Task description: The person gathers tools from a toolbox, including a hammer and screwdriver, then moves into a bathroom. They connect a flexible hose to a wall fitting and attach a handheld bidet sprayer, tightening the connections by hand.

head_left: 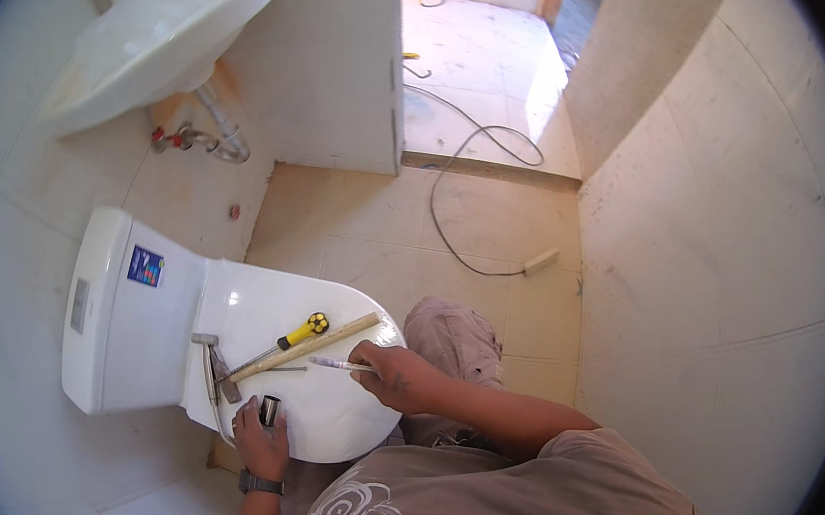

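Note:
My left hand (259, 445), with a dark watch on its wrist, is closed around the lower part of a short shiny metal tube (271, 408) by the near edge of the toilet lid (339, 426). Over the lid, my right hand (386, 375) grips a slim pale stick-like tool (329, 362) whose tip points left; its exact kind is unclear. Between the hands and the tank lie a hammer with a wooden handle (329, 336), a yellow and black screwdriver (299, 332) and a thin metal rod (287, 368). Beside the hammer head rests a grey metal tool with a bent head (207, 340).
A white toilet tank (104, 326) stands against the left wall. Above it hang a washbasin (169, 36) and its drain pipe (225, 127). A grey cable (437, 215) runs over the doorway step to a white power strip (540, 262) on the tiles.

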`<state>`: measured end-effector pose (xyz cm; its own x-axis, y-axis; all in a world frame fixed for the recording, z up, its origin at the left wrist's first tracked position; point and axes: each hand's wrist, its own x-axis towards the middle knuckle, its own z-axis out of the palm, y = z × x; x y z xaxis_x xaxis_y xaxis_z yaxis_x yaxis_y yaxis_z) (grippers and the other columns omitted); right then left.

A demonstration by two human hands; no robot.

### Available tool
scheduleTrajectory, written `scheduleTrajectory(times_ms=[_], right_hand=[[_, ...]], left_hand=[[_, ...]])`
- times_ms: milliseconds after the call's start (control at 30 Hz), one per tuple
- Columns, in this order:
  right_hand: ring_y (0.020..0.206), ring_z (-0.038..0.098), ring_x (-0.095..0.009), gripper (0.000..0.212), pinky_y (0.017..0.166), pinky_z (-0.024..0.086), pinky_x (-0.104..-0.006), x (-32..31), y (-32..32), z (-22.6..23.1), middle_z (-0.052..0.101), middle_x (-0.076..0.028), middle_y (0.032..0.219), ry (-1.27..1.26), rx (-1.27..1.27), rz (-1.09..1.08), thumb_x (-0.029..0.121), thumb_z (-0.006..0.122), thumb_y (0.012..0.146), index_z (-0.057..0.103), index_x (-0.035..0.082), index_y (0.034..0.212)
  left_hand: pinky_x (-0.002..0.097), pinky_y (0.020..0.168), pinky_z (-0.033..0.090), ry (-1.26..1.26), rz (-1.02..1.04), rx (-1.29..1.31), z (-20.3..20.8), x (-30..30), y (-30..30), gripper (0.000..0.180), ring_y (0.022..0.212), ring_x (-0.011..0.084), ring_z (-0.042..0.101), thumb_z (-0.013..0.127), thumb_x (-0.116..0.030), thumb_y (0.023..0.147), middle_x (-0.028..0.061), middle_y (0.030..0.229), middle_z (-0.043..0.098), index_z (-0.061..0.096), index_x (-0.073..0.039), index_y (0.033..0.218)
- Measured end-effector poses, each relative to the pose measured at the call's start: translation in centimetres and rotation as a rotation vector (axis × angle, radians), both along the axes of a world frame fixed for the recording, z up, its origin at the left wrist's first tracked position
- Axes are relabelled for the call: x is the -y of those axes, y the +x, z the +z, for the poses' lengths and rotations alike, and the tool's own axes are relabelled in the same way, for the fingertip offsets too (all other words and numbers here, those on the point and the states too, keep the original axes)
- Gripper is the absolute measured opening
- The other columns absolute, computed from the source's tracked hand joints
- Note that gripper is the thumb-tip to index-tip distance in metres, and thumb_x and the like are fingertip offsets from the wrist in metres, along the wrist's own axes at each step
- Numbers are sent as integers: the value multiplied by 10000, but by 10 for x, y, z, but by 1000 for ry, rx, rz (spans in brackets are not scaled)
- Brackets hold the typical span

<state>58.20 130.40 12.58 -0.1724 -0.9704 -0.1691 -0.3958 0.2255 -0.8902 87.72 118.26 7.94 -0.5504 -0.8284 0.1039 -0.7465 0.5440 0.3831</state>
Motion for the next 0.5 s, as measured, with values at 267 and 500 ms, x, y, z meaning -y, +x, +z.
scheduleTrajectory(times_ms=[267, 500], right_hand=[[828, 649, -466, 226, 730, 497, -523, -53, -48, 62, 664, -263, 837, -46, 47, -409, 190, 608, 951, 564, 40, 1114], [858, 661, -451, 291, 763, 512, -513, -166, -98, 49, 680, -235, 847, 286, -76, -763, 319, 640, 925, 672, 30, 939]], left_hand=[[519, 1078, 409, 228, -47, 209, 23, -2, 0, 934, 1262, 469, 493, 825, -196, 768, 302, 1386, 491, 305, 42, 1507], [520, 1124, 381, 344, -25, 312, 45, 0, 10, 965, 1341, 486, 432, 828, -211, 761, 317, 1451, 416, 282, 50, 1512]])
